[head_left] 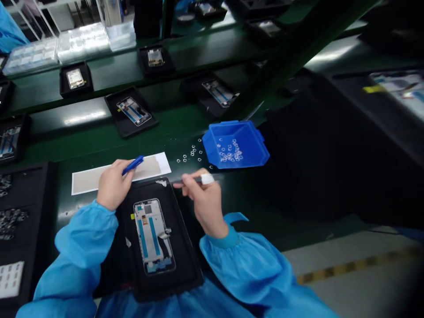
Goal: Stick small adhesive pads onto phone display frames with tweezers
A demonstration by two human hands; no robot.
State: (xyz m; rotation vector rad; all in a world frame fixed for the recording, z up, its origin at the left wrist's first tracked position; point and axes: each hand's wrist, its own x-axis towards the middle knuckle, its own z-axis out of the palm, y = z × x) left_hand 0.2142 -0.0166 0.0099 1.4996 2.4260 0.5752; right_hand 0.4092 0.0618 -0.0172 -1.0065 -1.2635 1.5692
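Observation:
My left hand [114, 183] is closed round a blue pen-like tool [133, 164], over a white strip with a beige sheet [86, 180]. My right hand [210, 207] pinches a slim dark tool that looks like tweezers [198, 179]; something white wraps one finger. Its left end is near the top right corner of a black tray [185, 265]. In this tray lies an opened phone frame [152, 238] with two blue strips and a yellow tab. A small whitish piece [161, 182] rests on the tray's top edge, and another scrap [128, 242] lies at its left side.
A blue bin [255, 152] holds many tiny white rings, with several loose rings [193, 150] beside it. Black trays with phone parts [134, 111] stand on the green line behind. At left sits a dark parts tray [36, 221]. A green post [281, 66] slants across the upper right.

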